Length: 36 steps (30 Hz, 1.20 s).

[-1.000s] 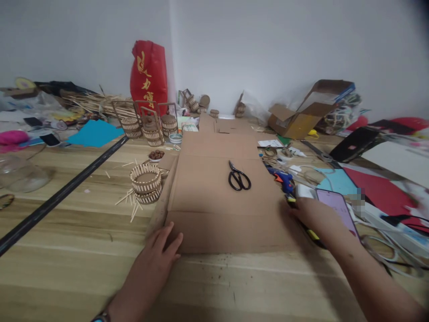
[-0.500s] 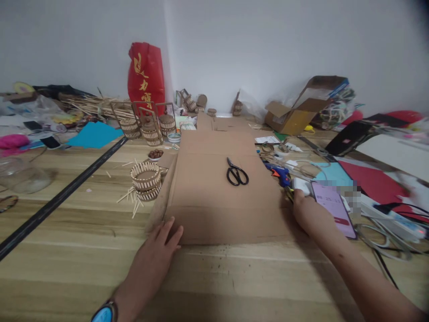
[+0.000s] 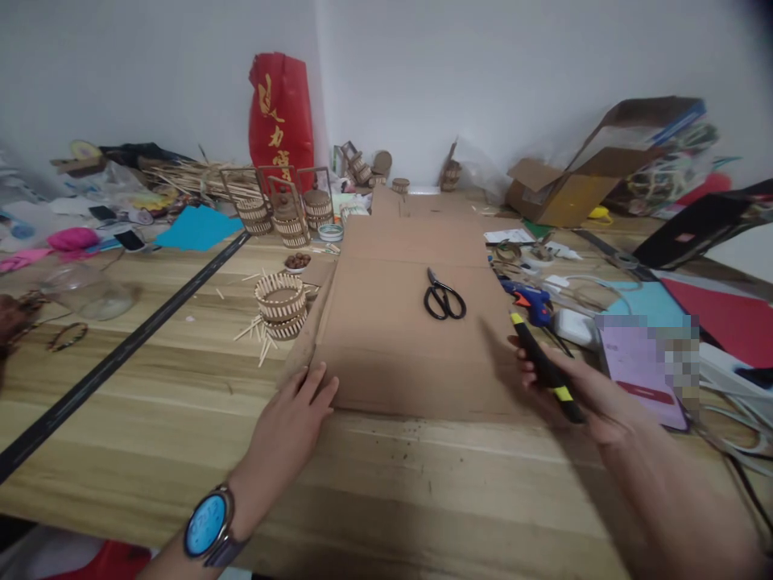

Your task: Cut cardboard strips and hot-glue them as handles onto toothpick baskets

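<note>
A cluttered wooden table (image 3: 150, 419) stands before pale walls (image 3: 423, 80). Near its right side, a black-and-yellow tool (image 3: 545, 365) sits clasped in the right hand (image 3: 590, 391), tilted beside the cardboard's (image 3: 386, 330) right edge. The left hand (image 3: 294, 419), grasping nothing, rests spread at the near left corner. Black scissors (image 3: 445, 301) lie on the cardboard; a slatted basket (image 3: 281, 308) stands left, a phone (image 3: 637, 370) right.

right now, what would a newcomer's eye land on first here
Likely the tall red bag with gold characters, standing at the back, left of centre. Then the black scissors lying on the cardboard, and the black-and-yellow tool in the right hand.
</note>
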Each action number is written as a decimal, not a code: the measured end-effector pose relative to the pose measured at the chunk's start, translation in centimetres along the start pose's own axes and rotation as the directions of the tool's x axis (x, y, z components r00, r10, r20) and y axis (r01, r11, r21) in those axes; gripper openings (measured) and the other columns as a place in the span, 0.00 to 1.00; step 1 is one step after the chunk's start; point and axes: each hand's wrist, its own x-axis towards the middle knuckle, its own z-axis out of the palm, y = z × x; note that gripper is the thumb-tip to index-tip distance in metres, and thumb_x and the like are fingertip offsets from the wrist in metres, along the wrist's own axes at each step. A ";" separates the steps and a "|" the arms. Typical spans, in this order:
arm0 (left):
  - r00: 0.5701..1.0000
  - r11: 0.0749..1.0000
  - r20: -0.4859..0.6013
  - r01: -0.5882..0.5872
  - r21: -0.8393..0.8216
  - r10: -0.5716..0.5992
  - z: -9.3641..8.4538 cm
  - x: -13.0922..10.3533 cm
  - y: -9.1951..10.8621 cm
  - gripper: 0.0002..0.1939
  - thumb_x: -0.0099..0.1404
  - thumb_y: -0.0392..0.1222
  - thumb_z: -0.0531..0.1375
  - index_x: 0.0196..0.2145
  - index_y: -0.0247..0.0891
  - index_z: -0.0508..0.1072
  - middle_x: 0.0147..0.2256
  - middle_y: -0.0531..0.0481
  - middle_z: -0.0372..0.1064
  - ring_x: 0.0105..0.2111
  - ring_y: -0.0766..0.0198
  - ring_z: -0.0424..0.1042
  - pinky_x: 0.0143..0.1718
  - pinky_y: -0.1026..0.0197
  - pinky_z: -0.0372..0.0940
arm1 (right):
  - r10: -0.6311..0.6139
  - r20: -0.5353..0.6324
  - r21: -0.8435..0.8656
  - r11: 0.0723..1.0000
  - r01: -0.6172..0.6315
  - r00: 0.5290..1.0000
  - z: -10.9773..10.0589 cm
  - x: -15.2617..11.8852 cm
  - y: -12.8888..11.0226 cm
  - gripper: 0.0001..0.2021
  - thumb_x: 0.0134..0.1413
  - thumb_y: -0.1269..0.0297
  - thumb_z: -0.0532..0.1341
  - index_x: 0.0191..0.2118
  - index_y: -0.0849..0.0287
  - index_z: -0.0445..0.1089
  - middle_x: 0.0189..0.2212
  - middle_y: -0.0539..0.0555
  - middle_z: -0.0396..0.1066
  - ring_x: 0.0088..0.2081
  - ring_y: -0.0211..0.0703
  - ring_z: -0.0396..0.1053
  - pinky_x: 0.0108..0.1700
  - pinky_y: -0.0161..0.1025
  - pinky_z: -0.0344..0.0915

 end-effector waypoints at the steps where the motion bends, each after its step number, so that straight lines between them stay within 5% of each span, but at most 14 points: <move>1: 1.000 1.000 0.014 0.003 -0.002 -0.003 -0.2 0.1 0.1 0.21 0.71 0.33 0.56 0.60 0.40 0.73 0.63 0.38 0.67 0.58 0.44 0.71 0.56 0.44 0.70 | 0.096 0.031 0.114 0.989 -0.099 0.995 0.7 0.2 0.3 0.09 0.50 0.65 0.71 0.38 0.56 0.77 0.25 0.50 0.74 0.25 0.36 0.72 0.28 0.32 0.75; 5: 0.996 1.000 0.088 0.015 -0.019 -0.014 -1.7 0.5 0.7 0.22 0.70 0.34 0.57 0.61 0.37 0.71 0.63 0.36 0.67 0.59 0.43 0.71 0.58 0.43 0.69 | 0.238 0.167 0.366 0.886 -0.284 0.957 2.8 0.7 1.2 0.11 0.54 0.65 0.70 0.44 0.52 0.76 0.32 0.49 0.78 0.23 0.31 0.71 0.25 0.27 0.74; 9: 0.990 0.996 0.132 0.059 -0.060 -0.050 -2.9 0.8 1.0 0.24 0.69 0.38 0.61 0.61 0.38 0.70 0.64 0.36 0.65 0.60 0.40 0.69 0.58 0.42 0.69 | 0.240 0.306 0.356 0.868 -0.345 0.921 3.5 0.3 2.3 0.08 0.52 0.68 0.71 0.39 0.56 0.76 0.24 0.48 0.72 0.23 0.31 0.70 0.27 0.26 0.75; 14: 0.991 0.990 0.098 0.096 -0.101 -0.087 -3.1 0.7 0.6 0.25 0.69 0.40 0.63 0.62 0.40 0.69 0.65 0.36 0.65 0.63 0.40 0.66 0.60 0.40 0.67 | 0.235 0.176 0.341 0.896 -0.283 0.956 4.6 -0.9 3.2 0.20 0.46 0.79 0.69 0.47 0.56 0.73 0.34 0.52 0.79 0.30 0.37 0.77 0.33 0.34 0.80; 18: 0.996 0.995 0.075 0.053 -0.085 -0.047 -3.4 0.9 0.8 0.27 0.66 0.47 0.67 0.60 0.36 0.72 0.63 0.34 0.67 0.64 0.35 0.65 0.61 0.36 0.66 | 0.245 0.120 0.309 0.912 -0.270 0.962 6.2 -2.0 3.4 0.28 0.49 0.77 0.68 0.56 0.50 0.68 0.47 0.54 0.80 0.33 0.42 0.79 0.32 0.41 0.81; 27: 0.997 0.951 -0.024 -0.082 -0.298 0.079 -5.8 6.9 2.7 0.19 0.76 0.49 0.54 0.54 0.37 0.75 0.58 0.38 0.71 0.60 0.47 0.69 0.60 0.41 0.66 | 0.172 0.288 0.186 0.955 -0.231 0.942 6.2 -1.6 4.6 0.25 0.43 0.69 0.74 0.50 0.55 0.74 0.40 0.57 0.78 0.27 0.35 0.68 0.20 0.29 0.65; 31: 0.996 0.946 0.046 -0.056 -0.319 0.074 -5.4 9.3 3.5 0.14 0.75 0.45 0.56 0.50 0.37 0.77 0.56 0.39 0.72 0.56 0.49 0.71 0.57 0.44 0.68 | 0.098 0.320 0.147 0.977 -0.151 0.942 5.6 -1.8 4.1 0.29 0.45 0.67 0.75 0.55 0.52 0.74 0.45 0.57 0.78 0.30 0.36 0.70 0.24 0.30 0.67; 36: 0.993 0.954 0.091 -0.044 -0.298 0.074 -3.4 9.3 3.6 0.12 0.75 0.42 0.56 0.50 0.38 0.77 0.57 0.39 0.71 0.57 0.49 0.70 0.56 0.45 0.69 | 0.094 0.378 0.036 0.993 -0.116 0.921 5.2 -2.3 3.8 0.28 0.51 0.64 0.75 0.58 0.51 0.72 0.56 0.59 0.76 0.40 0.39 0.76 0.36 0.33 0.75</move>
